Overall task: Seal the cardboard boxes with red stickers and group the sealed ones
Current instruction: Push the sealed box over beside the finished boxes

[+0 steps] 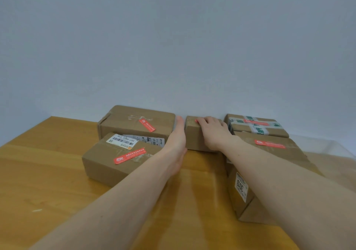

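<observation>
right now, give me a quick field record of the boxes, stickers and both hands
surface: wooden table
boxes: five in view
middle box: between both hands, red sticker partly under the fingers
left hand: flat against its left side
right hand: flat on its top
other boxes: each shows a red sticker

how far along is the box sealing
Nearly finished. Four boxes, including the taped box, carry red stickers and sit grouped by the wall. The right hand presses on the middle box, a bit of red showing beneath; the left hand steadies its side. No unsealed box is visible.
</observation>
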